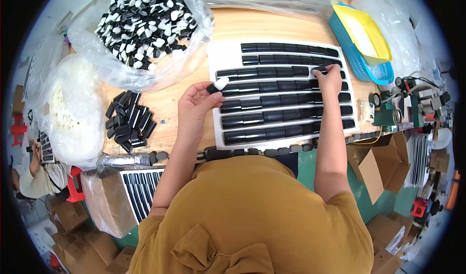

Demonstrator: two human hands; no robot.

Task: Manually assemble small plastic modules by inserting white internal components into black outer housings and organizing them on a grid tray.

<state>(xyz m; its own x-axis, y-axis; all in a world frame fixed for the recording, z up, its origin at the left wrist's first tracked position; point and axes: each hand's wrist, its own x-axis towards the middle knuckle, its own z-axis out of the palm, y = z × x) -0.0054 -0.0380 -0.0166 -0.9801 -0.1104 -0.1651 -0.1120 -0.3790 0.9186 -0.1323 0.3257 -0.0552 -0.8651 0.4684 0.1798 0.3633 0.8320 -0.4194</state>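
Note:
A white board [225, 55] with rows of glossy black tube-like pieces [272, 87] lies on the wooden table in front of me. Over its left side, my left hand [196, 104] pinches a small black piece with a white rounded tip [221, 83] between thumb and fingers. My right hand [330, 80] reaches across to the right part of the third row from the far edge. Its fingers are closed on a black tube-like piece [320, 70], partly covered by the hand.
Far left, a clear plastic bag [194, 55] holds many black-and-white pieces [145, 24]. Loose black tubes [128, 118] lie in a pile nearer, beside a bag of whitish pieces [70, 109]. Yellow [381, 48] and blue baskets [354, 60] stand far right, near a small machine [388, 111].

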